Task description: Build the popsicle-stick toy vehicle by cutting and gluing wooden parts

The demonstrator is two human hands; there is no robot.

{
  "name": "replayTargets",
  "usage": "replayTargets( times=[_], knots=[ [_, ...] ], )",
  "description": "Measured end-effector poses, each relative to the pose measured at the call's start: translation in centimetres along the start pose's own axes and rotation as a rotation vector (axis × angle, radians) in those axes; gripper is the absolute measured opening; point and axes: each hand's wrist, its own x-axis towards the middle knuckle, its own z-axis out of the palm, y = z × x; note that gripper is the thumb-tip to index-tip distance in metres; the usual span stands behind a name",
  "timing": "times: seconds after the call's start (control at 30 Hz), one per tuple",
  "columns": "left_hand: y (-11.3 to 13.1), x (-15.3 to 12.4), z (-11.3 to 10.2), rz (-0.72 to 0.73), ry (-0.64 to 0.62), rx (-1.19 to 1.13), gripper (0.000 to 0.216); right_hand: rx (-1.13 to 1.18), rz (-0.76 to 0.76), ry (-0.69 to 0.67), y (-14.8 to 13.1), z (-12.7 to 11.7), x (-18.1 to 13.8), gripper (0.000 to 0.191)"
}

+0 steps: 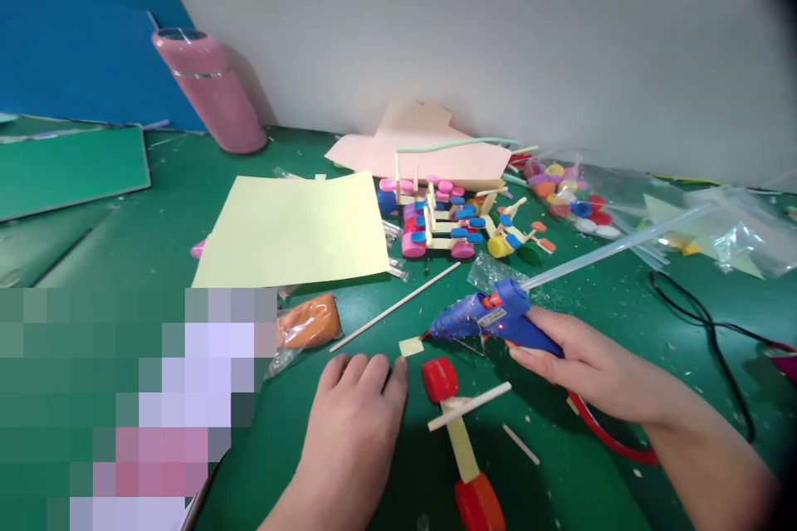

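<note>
My right hand [579,361] is closed round the handle of a blue hot glue gun [491,319], a clear glue stick [623,245] jutting from its back. Its nozzle points left at a small pale yellow paper square [411,346] on the green table. My left hand [358,423] rests knuckles up with fingers curled, its fingertips pinning the edge of that square. Between my hands lies a small craft piece [464,431]: two red bottle caps joined by a yellow strip with a wooden stick across it.
A pale yellow sheet [295,228] lies ahead, several finished cap-and-stick models [448,224] behind it. Bags of coloured caps [569,195] sit at right, a pink bottle [212,91] at the back left. An orange packet [308,322], a long stick [395,307] and a black cable [710,323] lie nearby.
</note>
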Motion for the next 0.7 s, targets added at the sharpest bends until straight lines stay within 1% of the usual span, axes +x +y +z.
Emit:
replayTargets(
  times=[0.2, 0.37, 0.47, 0.6, 0.7],
  knots=[
    [0.02, 0.02, 0.05, -0.004, 0.016, -0.031, 0.023, 0.031, 0.014, -0.013, 0.25, 0.1, 0.06, 0.026],
    [0.07, 0.31, -0.01, -0.01, 0.077, -0.037, 0.02, 0.058, 0.011, 0.002, -0.25, 0.27, -0.06, 0.024],
    [0.07, 0.38, 0.01, -0.004, 0.079, -0.035, 0.02, 0.091, 0.013, 0.009, -0.51, 0.49, -0.02, 0.023],
    [0.13, 0.29, -0.03, -0.007, 0.062, -0.017, 0.021, 0.22, 0.054, 0.0, -0.28, 0.69, -0.12, 0.032],
    [0.2, 0.24, -0.19, -0.024, 0.053, -0.019, 0.02, 0.274, 0.115, 0.014, 0.23, 0.65, -0.43, 0.038]
  ],
)
